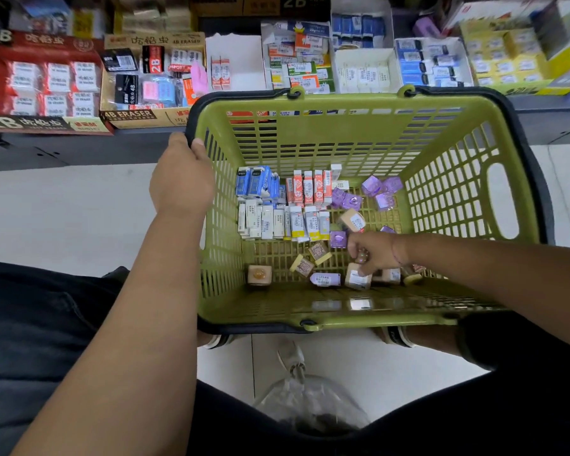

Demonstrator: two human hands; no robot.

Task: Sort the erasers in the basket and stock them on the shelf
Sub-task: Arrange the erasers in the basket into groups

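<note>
A green plastic basket with black handles stands on the floor in front of the shelf. Inside lie sorted rows of blue erasers, orange-and-white erasers and white erasers, plus loose purple erasers and tan erasers. My left hand grips the basket's left rim. Down inside the basket at the near right, my right hand has its fingers closed around a small clear-wrapped eraser, right above a tan eraser.
The shelf carries open display boxes: red 2B eraser box at left, a 4B eraser box, a nearly bare white box with two orange erasers, and boxes of blue and yellow erasers. A clear plastic bag lies between my knees.
</note>
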